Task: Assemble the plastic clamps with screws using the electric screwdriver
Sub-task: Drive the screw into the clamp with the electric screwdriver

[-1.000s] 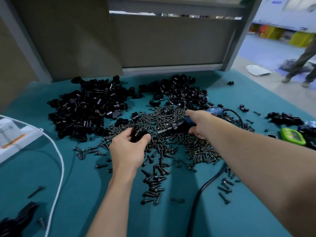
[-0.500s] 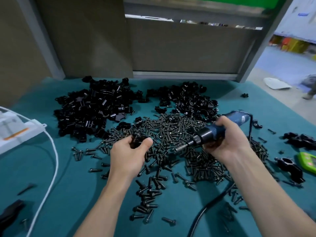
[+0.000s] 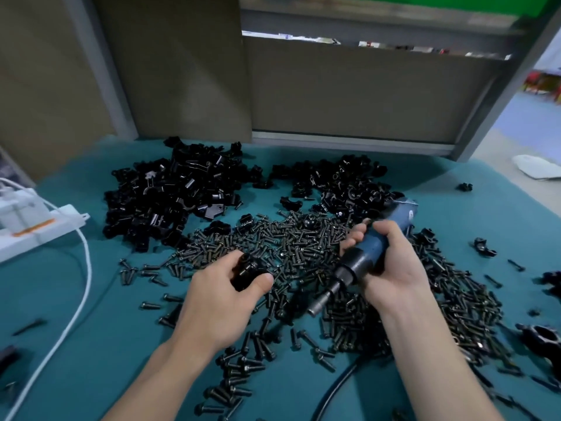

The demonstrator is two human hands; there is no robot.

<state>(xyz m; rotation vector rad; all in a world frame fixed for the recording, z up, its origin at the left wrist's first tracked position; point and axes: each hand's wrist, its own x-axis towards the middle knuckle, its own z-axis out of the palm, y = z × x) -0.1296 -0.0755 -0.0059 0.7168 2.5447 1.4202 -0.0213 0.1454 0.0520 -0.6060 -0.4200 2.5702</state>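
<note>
My left hand (image 3: 223,294) grips a black plastic clamp (image 3: 246,270) between thumb and fingers, just above the screw pile. My right hand (image 3: 391,267) is wrapped round the blue electric screwdriver (image 3: 368,253), whose metal tip (image 3: 317,305) points down and left, a short way right of the clamp and apart from it. A wide spread of dark screws (image 3: 291,244) covers the teal table (image 3: 91,344) under and between both hands. Two heaps of black clamp parts lie behind, one at the back left (image 3: 170,196) and one at the back middle (image 3: 337,183).
A white power strip (image 3: 36,226) with a white cable (image 3: 82,287) sits at the left. The screwdriver's black cord (image 3: 337,387) runs off the front edge. Assembled black clamps (image 3: 543,344) lie at the right. A grey framed panel (image 3: 349,92) closes the back.
The screwdriver has swung closer to me, its tip dropping to point down and left. The view has shifted leftwards. My left hand keeps the clamp in much the same place.
</note>
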